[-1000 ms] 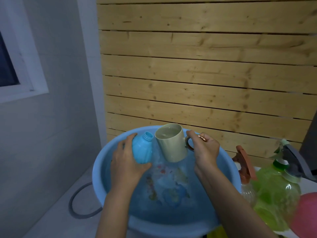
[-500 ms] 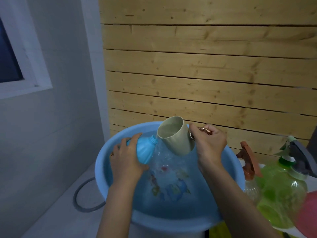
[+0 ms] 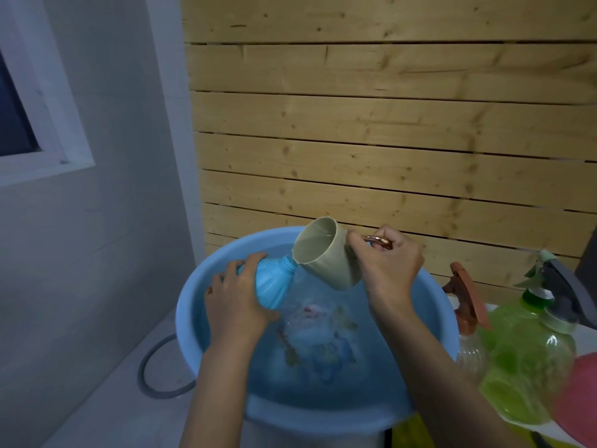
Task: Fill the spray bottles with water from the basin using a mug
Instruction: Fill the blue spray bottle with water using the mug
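Mug (image 3: 326,260) handle pinched in right grip (image 3: 387,263), left grip (image 3: 235,299) curled round bottle (image 3: 274,282)

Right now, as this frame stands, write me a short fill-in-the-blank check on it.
1. The right hand holds the beige mug by its ____.
2. The left hand grips a bottle coloured ____.
3. Both are held over the basin, which holds ____.
4. The green spray bottle stands to the basin's ____.
Missing words: handle; blue; water; right.
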